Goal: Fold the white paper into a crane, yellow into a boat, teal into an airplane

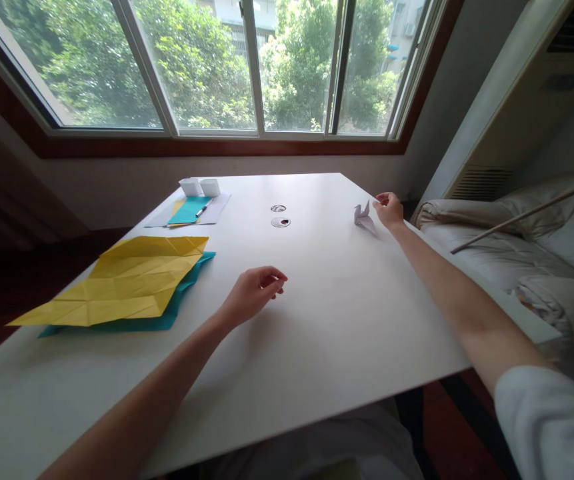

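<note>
A small white folded paper crane (363, 217) stands on the far right part of the white table (317, 320). Just to its right is my right hand (389, 209), thumb and fingers slightly apart, close beside the crane's raised wing; no grip on the paper shows. My left hand (258, 291) hovers over the middle of the table near its front. Its fingers are curled in toward the thumb, and nothing shows between them. Left of that hand lies a large creased yellow sheet of paper (137, 287) on top of a teal sheet (179, 303).
At the far left, two small white containers (210, 187) stand behind a stack with a teal paper (187, 210) and a pen (203, 208). Round cable holes (281, 222) sit mid-table. Beyond the right edge is a pale couch (497, 227) with a stick (517, 220) across it.
</note>
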